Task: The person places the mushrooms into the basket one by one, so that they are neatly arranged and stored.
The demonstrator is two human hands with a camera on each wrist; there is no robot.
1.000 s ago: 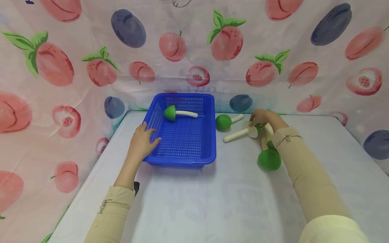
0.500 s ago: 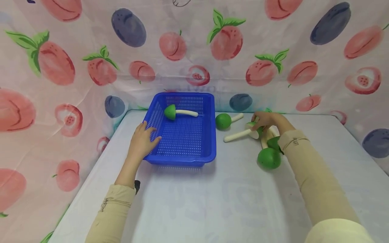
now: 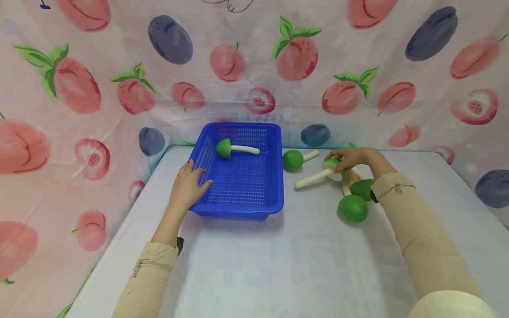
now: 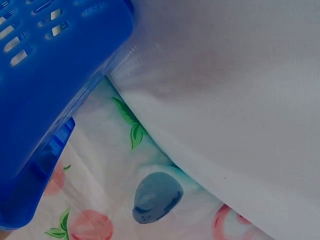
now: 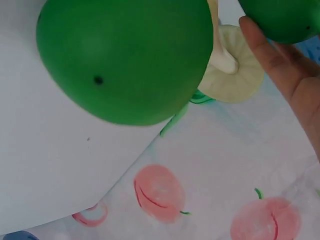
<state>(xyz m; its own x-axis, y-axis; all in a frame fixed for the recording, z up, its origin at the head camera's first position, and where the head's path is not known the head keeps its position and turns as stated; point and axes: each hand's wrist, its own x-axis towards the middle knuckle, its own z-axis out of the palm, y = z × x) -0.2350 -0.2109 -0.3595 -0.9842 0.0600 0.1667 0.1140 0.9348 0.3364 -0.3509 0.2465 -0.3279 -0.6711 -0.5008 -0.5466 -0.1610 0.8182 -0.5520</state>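
Note:
My left hand (image 3: 186, 187) rests on the left rim of a blue perforated basket (image 3: 234, 210), its thumb stretched over the inside. One toy mushroom (image 3: 224, 149) with a green cap and pale stem lies in that basket. To the right, my right hand (image 3: 354, 157) grips another toy mushroom (image 3: 314, 179) by its cap; its stem points left. The fingers (image 5: 280, 65) touch the green cap (image 5: 287, 17) in the right wrist view. More green-capped mushrooms (image 3: 352, 208) lie close below this hand, partly overlapping, some of their stems hidden.
Between basket and right hand lies a further toy mushroom (image 3: 293, 160) on the white tabletop (image 3: 278, 265). A fruit-print cloth (image 3: 254, 53) hangs behind the table and at its left. In the left wrist view, the basket wall (image 4: 60, 75) stands above the tabletop's edge.
My right forearm has shifted slightly right, uncovering more of a green cap near the wrist. The fingers have settled over the held mushroom's cap. My left hand stays on the rim.

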